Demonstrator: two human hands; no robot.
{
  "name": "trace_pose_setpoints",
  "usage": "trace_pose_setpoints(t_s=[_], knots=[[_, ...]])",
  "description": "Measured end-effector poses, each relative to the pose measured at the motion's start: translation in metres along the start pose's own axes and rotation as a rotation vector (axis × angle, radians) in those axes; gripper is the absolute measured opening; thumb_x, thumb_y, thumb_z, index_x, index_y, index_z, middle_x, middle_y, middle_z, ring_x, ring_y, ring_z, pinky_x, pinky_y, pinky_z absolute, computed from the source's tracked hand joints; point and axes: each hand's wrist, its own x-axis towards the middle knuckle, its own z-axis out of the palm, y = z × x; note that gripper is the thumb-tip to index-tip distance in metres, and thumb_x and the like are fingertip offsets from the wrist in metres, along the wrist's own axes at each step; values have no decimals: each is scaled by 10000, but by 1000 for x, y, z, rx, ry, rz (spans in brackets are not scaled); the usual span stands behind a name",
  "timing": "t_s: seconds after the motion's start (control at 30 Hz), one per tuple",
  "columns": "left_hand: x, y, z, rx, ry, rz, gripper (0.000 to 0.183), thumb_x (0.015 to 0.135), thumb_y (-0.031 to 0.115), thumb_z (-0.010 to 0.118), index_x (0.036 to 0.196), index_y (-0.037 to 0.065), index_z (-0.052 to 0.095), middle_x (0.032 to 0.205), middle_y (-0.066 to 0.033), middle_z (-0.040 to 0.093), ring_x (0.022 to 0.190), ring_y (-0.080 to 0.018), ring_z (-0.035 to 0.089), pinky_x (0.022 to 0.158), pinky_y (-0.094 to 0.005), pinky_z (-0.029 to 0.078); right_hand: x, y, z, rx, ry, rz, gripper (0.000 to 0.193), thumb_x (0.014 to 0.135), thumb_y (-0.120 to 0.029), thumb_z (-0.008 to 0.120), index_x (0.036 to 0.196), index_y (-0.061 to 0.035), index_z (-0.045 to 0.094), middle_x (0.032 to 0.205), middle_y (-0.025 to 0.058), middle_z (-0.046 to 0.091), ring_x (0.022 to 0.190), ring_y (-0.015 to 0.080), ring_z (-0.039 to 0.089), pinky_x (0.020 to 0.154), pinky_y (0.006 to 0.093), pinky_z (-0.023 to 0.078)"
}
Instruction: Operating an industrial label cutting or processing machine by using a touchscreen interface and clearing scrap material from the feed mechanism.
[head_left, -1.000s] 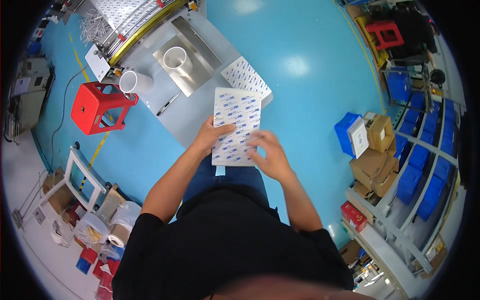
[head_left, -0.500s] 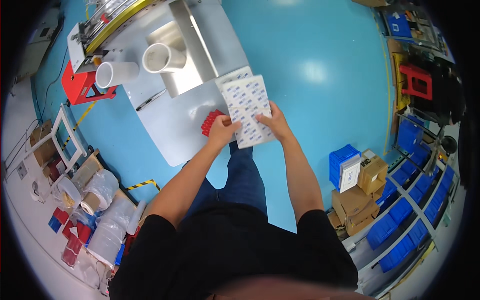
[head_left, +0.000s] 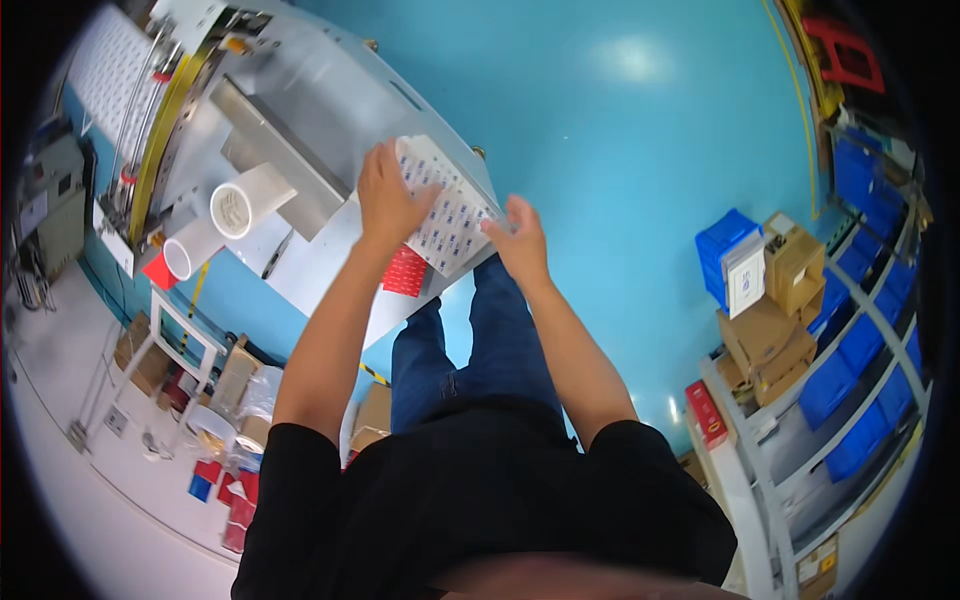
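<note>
White rectangular stack of sheets with repeated blue print [head_left: 448, 222] lies on the pale grey flat table [head_left: 315, 272], near its right edge. Left hand [head_left: 388, 206] over the stack's left side, thumb spread from fingers; right hand [head_left: 522, 250] at its right side, thumb and fingers apart. Contact: cannot tell. Red textured flat piece [head_left: 404, 273] just beside the stack's near edge.
</note>
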Motion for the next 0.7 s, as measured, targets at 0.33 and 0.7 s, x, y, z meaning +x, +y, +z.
trace_pose_setpoints(t_s=[0.33, 0.7], knots=[[52, -19, 17, -320, -653, -357, 763, 654, 444, 756, 1180, -31, 475, 1045, -172, 606, 912, -235, 612, 801, -327, 478, -40, 18, 55, 1187, -16, 264, 643, 775, 3, 619, 1302, -39, 253, 1246, 121, 443, 1179, 213, 444, 1008, 327, 338], [-8, -2, 15, 61, -112, -215, 845, 712, 344, 729, 1313, -79, 311, 1262, -233, 454, 1186, -304, 442, 987, -387, 347, -18, 51, 31, 323, 87, 94, 660, 779, -141, 664, 1324, -9, 316, 1290, 156, 434, 1200, 262, 429, 1008, 368, 340]])
